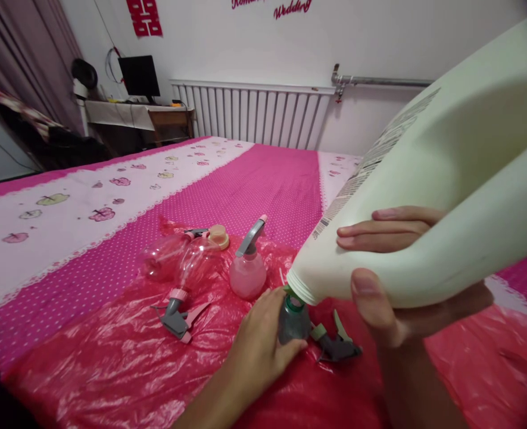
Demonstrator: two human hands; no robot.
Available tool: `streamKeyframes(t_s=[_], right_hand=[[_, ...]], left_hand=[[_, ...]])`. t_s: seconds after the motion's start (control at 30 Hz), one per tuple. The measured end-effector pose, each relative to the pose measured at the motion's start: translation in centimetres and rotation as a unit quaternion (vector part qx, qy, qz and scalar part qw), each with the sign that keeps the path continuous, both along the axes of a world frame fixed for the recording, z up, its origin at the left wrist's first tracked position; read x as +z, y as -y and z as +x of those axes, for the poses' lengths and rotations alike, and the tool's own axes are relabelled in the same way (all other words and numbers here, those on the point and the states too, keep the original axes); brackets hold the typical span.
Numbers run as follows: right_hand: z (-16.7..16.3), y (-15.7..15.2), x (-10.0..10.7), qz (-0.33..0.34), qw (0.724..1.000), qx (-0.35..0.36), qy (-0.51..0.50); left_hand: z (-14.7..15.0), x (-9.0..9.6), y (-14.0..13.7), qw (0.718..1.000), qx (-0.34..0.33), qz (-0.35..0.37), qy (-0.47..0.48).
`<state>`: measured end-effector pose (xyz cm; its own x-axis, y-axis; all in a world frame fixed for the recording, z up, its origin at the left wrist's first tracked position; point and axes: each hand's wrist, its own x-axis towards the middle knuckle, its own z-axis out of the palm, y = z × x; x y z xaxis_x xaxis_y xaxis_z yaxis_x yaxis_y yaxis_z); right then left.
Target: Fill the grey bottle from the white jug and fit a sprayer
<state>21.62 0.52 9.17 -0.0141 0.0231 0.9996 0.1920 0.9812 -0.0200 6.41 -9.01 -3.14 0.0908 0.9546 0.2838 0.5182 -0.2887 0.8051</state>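
My right hand (pixel 406 280) grips a large pale-green jug (pixel 428 155) by its handle, tilted so its threaded mouth points down and left. Directly under that mouth stands a small green spray bottle (pixel 293 325) without its head, and my left hand (pixel 263 333) is wrapped around it. Any liquid passing between the two cannot be made out. A grey and green spray head (pixel 337 342) lies just right of the small bottle. Left of my left hand, a pink spray bottle (pixel 248 274) stands upright with its grey head on, holding cloudy liquid.
Two clear pink spray bottles (pixel 198 262) lie on a red plastic sheet (pixel 111 363), one with a grey head attached. A pale cap (pixel 218 236) sits behind them. The sheet covers part of a pink patterned bedspread (pixel 263 185). Beyond are a radiator (pixel 254 113) and a desk with a monitor (pixel 139 76).
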Motion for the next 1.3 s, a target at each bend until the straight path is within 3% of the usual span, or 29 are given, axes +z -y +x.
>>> streamKeyframes(t_s=[0.13, 0.27, 0.5, 0.7, 0.87, 1.1, 1.3], right_hand=[[0.0, 0.0, 0.1, 0.016, 0.999, -0.002, 0.031], [0.5, 0.2, 0.3, 0.002, 1.0, -0.005, -0.003], [1.7, 1.0, 1.1, 0.018, 0.991, -0.117, 0.058], [0.6, 0.0, 0.7, 0.03, 0.996, -0.084, -0.016], [0.9, -1.1, 0.4, 0.103, 0.993, -0.042, -0.035], [1.0, 1.3, 1.2, -0.014, 0.993, -0.117, 0.024], [0.6, 2.4, 1.9, -0.092, 0.983, -0.159, 0.012]], left_hand=[[0.0, 0.1, 0.0, 1.0, 0.003, 0.0, 0.0], [0.1, 0.0, 0.0, 1.0, -0.003, 0.006, -0.001], [0.2, -0.2, -0.1, 0.999, -0.002, 0.028, -0.023], [0.1, -0.2, -0.1, 1.0, -0.005, 0.012, -0.006], [0.5, 0.3, 0.1, 1.0, -0.004, -0.003, 0.006], [1.3, 0.8, 0.1, 1.0, -0.004, 0.001, 0.008], [1.9, 1.5, 0.1, 1.0, -0.001, -0.008, -0.001]])
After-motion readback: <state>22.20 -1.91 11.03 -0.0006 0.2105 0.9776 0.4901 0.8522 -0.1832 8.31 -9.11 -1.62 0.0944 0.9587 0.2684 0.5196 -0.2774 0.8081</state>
